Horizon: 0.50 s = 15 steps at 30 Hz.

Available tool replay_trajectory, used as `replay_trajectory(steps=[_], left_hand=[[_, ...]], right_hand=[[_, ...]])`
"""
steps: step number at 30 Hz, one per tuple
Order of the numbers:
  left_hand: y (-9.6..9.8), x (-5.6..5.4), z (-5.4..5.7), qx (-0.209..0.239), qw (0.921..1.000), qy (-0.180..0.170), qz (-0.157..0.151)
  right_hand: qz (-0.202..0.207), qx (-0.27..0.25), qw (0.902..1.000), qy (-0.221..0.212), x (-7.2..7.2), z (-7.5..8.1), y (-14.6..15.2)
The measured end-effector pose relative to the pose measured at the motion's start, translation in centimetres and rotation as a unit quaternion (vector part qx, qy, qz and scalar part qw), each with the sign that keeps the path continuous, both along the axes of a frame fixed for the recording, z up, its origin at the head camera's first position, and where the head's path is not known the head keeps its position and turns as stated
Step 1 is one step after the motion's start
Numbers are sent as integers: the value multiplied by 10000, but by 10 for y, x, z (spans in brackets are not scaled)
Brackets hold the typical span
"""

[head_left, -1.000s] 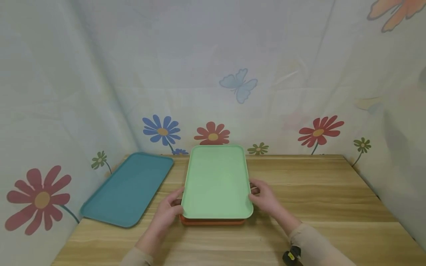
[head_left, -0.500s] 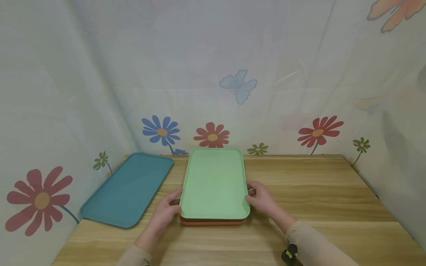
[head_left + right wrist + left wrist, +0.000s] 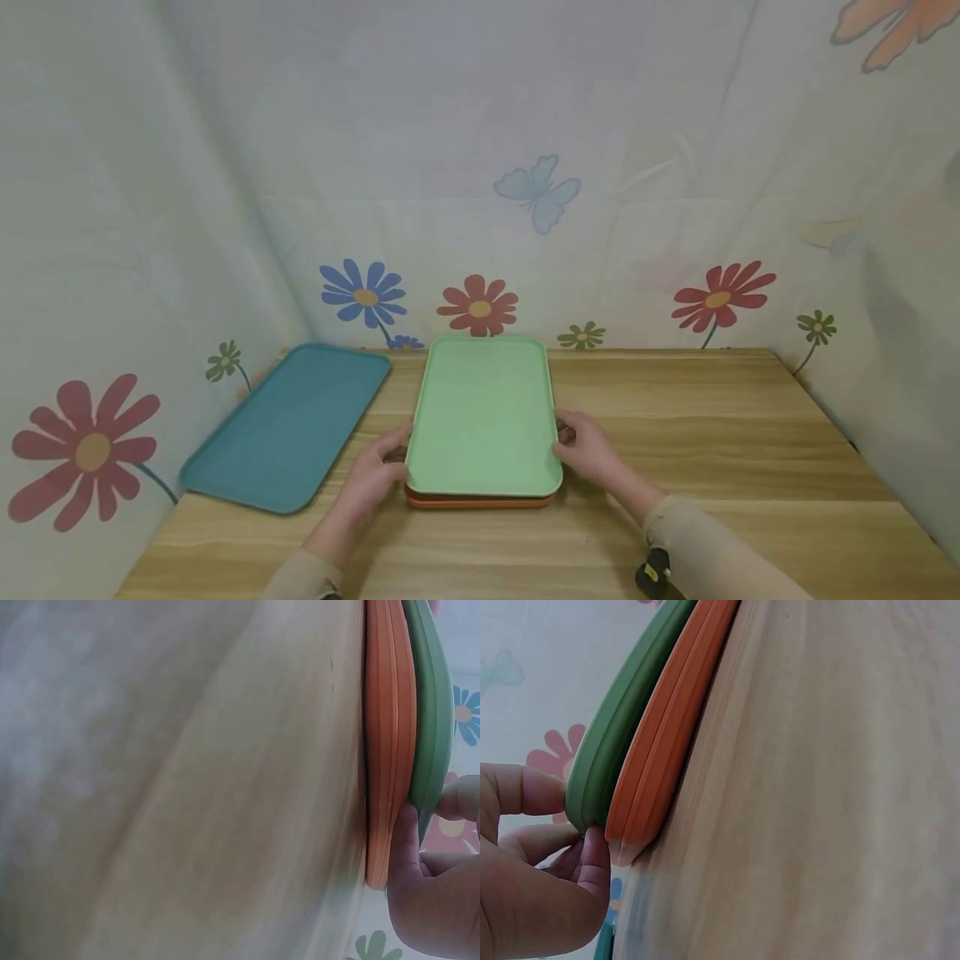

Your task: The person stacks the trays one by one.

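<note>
The light green tray (image 3: 483, 408) is at the middle of the table, its long sides going away from the person. It is directly above the orange tray (image 3: 480, 502), whose near edge comes out a little below it. In both wrist views a line runs along the orange side, so I cannot tell if it is one tray or two. A dark narrow gap shows between green and orange near the left hand; whether they touch further back, I cannot tell.

The left hand (image 3: 375, 471) pinches the green rim on its left side, and the right hand (image 3: 588, 446) pinches the opposite rim. In each, thumb and fingers are bent and only slightly apart, with the rim between them. Both forearms come from the near side and lean inward, with beige sleeves (image 3: 712, 554); a black device (image 3: 654, 573) is at the right wrist.

To the left, a blue-green tray (image 3: 288, 425) lies flat and slanted, well apart from the hands. The wooden table (image 3: 675, 433) has light and darker grain bands. Around it hangs pale cloth (image 3: 637, 125), folded at the left corner, printed with red, blue and green flowers and butterflies.
</note>
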<state>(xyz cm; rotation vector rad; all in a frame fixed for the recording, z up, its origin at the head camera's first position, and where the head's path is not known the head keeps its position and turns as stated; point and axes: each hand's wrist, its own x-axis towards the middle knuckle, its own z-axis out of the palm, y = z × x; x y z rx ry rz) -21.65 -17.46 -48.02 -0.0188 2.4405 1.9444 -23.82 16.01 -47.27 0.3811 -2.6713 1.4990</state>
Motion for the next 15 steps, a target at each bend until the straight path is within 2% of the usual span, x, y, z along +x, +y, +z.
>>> replay_trajectory(steps=[5, 15], left_hand=[[0, -1, 0, 56, 10000, -6, -54], [-3, -2, -1, 41, 9999, 76, -129]], right_hand=[[-26, 1, 9999, -122, -1, -2, 0], [77, 27, 10000, 27, -4, -4, -1]])
